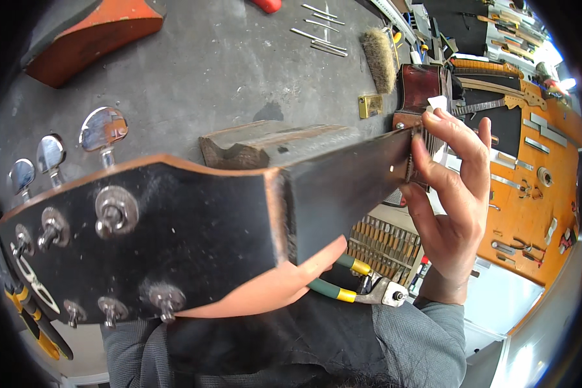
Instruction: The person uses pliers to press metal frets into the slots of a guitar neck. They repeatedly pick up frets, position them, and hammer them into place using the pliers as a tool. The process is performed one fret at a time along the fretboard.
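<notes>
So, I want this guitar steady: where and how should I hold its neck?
Probably beside the headstock, cupping the neck from the near side, where the left hand shows: it's narrower there and clear of the protruding tuning posts.

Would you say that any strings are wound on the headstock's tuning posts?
No, the metal tuning posts on the black headstock all stand bare.

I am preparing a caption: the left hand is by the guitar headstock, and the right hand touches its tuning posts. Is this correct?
No, the head view shows the right hand at the far end of the fingerboard, not the tuning posts.
</notes>
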Motion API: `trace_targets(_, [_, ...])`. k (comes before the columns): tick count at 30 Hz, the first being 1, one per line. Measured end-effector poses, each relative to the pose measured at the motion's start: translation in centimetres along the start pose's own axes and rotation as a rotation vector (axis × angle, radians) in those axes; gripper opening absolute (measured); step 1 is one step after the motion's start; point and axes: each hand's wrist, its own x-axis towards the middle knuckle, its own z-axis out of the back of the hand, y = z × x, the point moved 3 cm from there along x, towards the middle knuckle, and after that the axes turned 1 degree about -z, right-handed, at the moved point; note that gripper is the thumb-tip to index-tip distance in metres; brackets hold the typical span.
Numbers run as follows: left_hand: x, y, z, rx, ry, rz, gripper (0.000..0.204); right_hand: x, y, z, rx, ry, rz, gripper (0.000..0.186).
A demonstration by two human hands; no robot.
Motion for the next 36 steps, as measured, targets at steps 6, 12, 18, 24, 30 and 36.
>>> trace_targets(6, [1.1, -1.3, 2.4, 0.068, 0.045, -0.041, 0.027, -0.9, -0.7, -0.8, 0.091, -0.105, 0.074, 0.033])
trace_targets(12, [1.4, -1.6, 2.3, 0.203, 0.081, -0.013, 0.03, -0.7, -0.9, 0.3, 0.105, -0.118, 0.179, 0.029])
trace_targets(18, [1.0, -2.8, 1.7, 0.239, -0.038, -0.111, 0.028, -0.6, -1.7, 1.2, 0.022, -0.197, 0.243, 0.022])
trace_targets(24, [-1.2, -3.9, 1.4, 0.214, -0.119, -0.05, 0.02, -0.2, -2.6, 2.0, 0.076, -0.247, 0.275, 0.018])
trace_targets(30, [-3.7, -2.9, 0.0, 0.185, -0.155, 0.042, 0.031, 5.9, -6.0, 2.9, 0.148, -0.381, 0.436, 0.014])
trace_targets(36, [-4.9, -2.4, -1.5, 0.045, -0.148, 0.097, 0.057, 16.0, -6.5, -4.8, 0.009, 0.344, 0.375, 0.03])
